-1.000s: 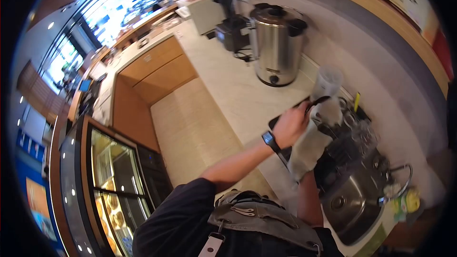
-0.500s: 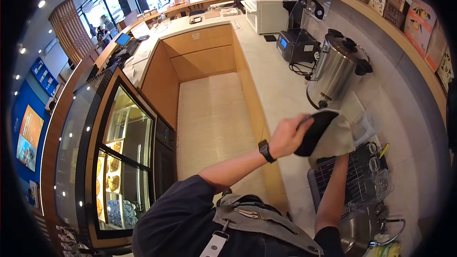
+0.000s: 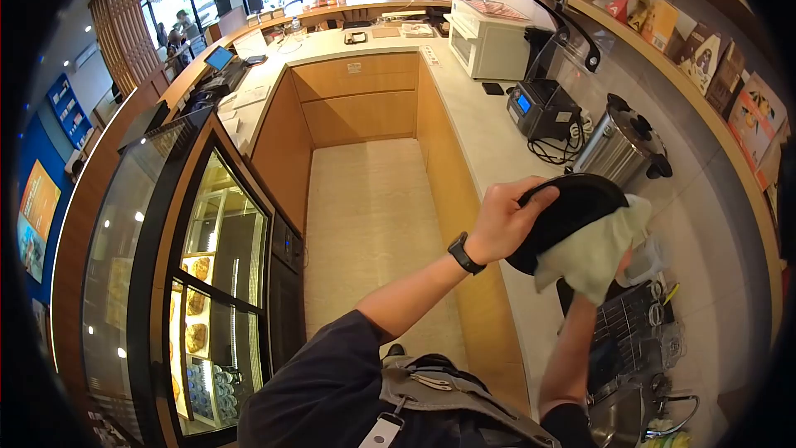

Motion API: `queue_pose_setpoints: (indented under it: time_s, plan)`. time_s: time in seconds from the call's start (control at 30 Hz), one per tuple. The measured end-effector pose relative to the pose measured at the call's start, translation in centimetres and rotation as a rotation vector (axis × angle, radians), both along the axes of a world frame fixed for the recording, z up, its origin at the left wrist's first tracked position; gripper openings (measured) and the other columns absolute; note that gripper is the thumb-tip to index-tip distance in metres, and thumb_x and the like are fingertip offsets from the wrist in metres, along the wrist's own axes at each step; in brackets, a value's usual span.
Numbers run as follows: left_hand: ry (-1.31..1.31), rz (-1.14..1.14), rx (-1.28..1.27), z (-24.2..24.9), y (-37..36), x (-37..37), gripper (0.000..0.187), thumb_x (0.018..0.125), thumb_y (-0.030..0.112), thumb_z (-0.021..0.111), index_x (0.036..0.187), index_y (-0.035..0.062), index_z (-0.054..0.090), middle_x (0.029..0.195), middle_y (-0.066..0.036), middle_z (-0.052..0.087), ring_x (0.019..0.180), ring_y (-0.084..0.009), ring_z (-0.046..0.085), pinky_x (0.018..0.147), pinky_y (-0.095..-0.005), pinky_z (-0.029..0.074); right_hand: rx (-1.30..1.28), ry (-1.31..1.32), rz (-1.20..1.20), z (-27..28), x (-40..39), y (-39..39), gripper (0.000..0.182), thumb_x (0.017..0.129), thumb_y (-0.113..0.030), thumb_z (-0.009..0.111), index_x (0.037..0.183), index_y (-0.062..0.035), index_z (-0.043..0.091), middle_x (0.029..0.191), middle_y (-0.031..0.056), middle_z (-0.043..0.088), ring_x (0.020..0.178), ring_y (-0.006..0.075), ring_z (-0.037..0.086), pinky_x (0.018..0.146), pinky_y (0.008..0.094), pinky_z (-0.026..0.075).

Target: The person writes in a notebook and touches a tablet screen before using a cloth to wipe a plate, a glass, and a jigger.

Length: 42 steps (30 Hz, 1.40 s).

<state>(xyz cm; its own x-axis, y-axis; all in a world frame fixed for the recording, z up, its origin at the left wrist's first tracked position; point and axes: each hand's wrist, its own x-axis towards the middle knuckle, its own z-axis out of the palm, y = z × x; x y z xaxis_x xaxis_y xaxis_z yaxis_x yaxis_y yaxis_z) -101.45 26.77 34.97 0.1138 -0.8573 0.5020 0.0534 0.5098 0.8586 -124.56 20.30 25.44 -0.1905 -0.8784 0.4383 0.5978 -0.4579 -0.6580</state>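
My left hand (image 3: 504,222) grips the left edge of a black round plate (image 3: 567,214), held up over the counter's front edge. My right hand (image 3: 622,264) is mostly hidden under a pale cloth (image 3: 593,253) that it presses against the plate's lower right side. A dark watch sits on my left wrist. Below the plate lie a black wire drying rack (image 3: 632,328) with glasses and a clear cup (image 3: 648,259).
A steel urn (image 3: 620,148), a blender (image 3: 543,104) and a white oven (image 3: 489,37) line the white counter (image 3: 481,129). A sink (image 3: 618,416) with a tap is at lower right. A glass pastry case (image 3: 211,282) stands left of the floor aisle.
The plate and both hands have risen and shifted slightly right, and the plate's dark face has turned more toward me. The view has swung left, away from the sink.
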Motion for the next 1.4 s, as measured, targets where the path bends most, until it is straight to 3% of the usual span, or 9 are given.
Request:
queue_pose_setpoints:
  time_s: [0.2, 0.37, 0.47, 0.57, 0.8, 0.9, 1.07, 1.23, 1.4]
  plan:
    - [0.565, 0.334, -0.203, -0.8, -0.9, -0.5, 0.035, 0.105, 0.027, 0.058, 0.122, -0.0031, 0.063, 0.103, -0.003, 0.068, 0.087, -0.0068, 0.057, 0.075, -0.0229, 0.048, -0.023, 0.324, -0.17, -2.0, 11.8, 3.8, 0.033, 0.107, -0.031, 0.044, 0.118, -0.0054, 0.062, 0.104, 0.0103, 0.067, 0.095, 0.0212, 0.068, 0.083, 0.0333, 0.057]
    - [0.353, -0.226, 0.009, 2.8, 0.2, 9.2, 0.033, 0.103, 0.019, 0.059, 0.126, -0.0037, 0.064, 0.112, -0.007, 0.071, 0.097, -0.0101, 0.063, 0.086, -0.026, 0.05, -0.008, 0.0, 0.378, 4.5, 7.0, -0.1, 0.033, 0.108, -0.032, 0.043, 0.12, -0.0072, 0.061, 0.104, 0.0087, 0.067, 0.095, 0.0185, 0.067, 0.084, 0.0316, 0.056]
    - [-0.202, 0.008, -0.154, 3.9, -1.3, 10.1, 0.023, 0.101, 0.012, 0.06, 0.116, -0.0023, 0.071, 0.102, -0.004, 0.073, 0.088, -0.0075, 0.063, 0.08, -0.0227, 0.05, -0.31, 0.84, -0.586, 5.5, 8.3, -1.0, 0.047, 0.088, -0.001, 0.06, 0.134, 0.0049, 0.055, 0.114, 0.0124, 0.07, 0.101, 0.0197, 0.065, 0.092, 0.0296, 0.048]
    - [-0.038, 0.087, -0.148, 2.1, -1.9, 9.8, 0.02, 0.099, 0.008, 0.062, 0.113, -0.0011, 0.074, 0.091, 0.0, 0.07, 0.076, -0.0049, 0.056, 0.068, -0.0207, 0.044, -0.302, 0.751, -0.658, 6.7, 11.4, 2.0, 0.043, 0.087, 0.006, 0.053, 0.131, 0.0038, 0.057, 0.104, 0.0104, 0.07, 0.093, 0.0149, 0.065, 0.083, 0.0266, 0.051]
    - [-0.037, -0.1, 0.06, -0.3, -1.5, 10.2, 0.031, 0.102, 0.014, 0.062, 0.125, -0.0082, 0.063, 0.096, -0.002, 0.071, 0.083, -0.0058, 0.058, 0.074, -0.0205, 0.048, 0.032, 0.512, -0.123, 7.4, 11.5, 5.1, 0.035, 0.099, -0.004, 0.052, 0.134, 0.0027, 0.053, 0.113, 0.0093, 0.066, 0.1, 0.0146, 0.064, 0.084, 0.0284, 0.052]
    - [0.303, -0.075, 0.085, -4.1, -2.8, 7.2, 0.035, 0.103, 0.018, 0.061, 0.128, -0.0071, 0.06, 0.104, -0.004, 0.069, 0.089, -0.0073, 0.058, 0.079, -0.0209, 0.047, 0.005, 0.14, -0.301, 0.4, 15.9, 6.3, 0.043, 0.098, -0.008, 0.055, 0.139, 0.0029, 0.047, 0.125, 0.0103, 0.062, 0.111, 0.0165, 0.061, 0.094, 0.0321, 0.05]
    - [0.567, -0.17, 0.193, -10.4, -3.8, 5.2, 0.036, 0.105, 0.023, 0.058, 0.13, -0.0037, 0.058, 0.119, -0.006, 0.067, 0.105, -0.0126, 0.061, 0.091, -0.0272, 0.049, 0.052, 0.418, -0.491, -4.9, 18.5, 8.1, 0.047, 0.104, -0.034, 0.045, 0.138, -0.0019, 0.05, 0.131, 0.0088, 0.06, 0.116, 0.0208, 0.062, 0.096, 0.0385, 0.053]
    - [0.684, -0.475, 0.371, -9.1, -0.5, 4.3, 0.034, 0.105, 0.021, 0.057, 0.13, -0.0015, 0.058, 0.123, -0.007, 0.066, 0.108, -0.0156, 0.062, 0.095, -0.0301, 0.05, 0.122, -0.046, 0.411, 0.3, 11.9, 8.4, 0.045, 0.105, -0.03, 0.044, 0.139, -0.0014, 0.048, 0.131, 0.0113, 0.059, 0.117, 0.0205, 0.061, 0.098, 0.0374, 0.052]
    - [0.669, -0.504, 0.32, -8.7, -2.5, 6.8, 0.021, 0.105, 0.021, 0.054, 0.111, 0.0027, 0.062, 0.103, -0.004, 0.068, 0.091, -0.014, 0.064, 0.087, -0.0311, 0.052, 0.305, -0.169, 0.426, 2.9, 15.7, 9.3, 0.041, 0.106, -0.026, 0.042, 0.138, -0.0014, 0.049, 0.129, 0.0127, 0.06, 0.115, 0.0198, 0.062, 0.097, 0.037, 0.052]
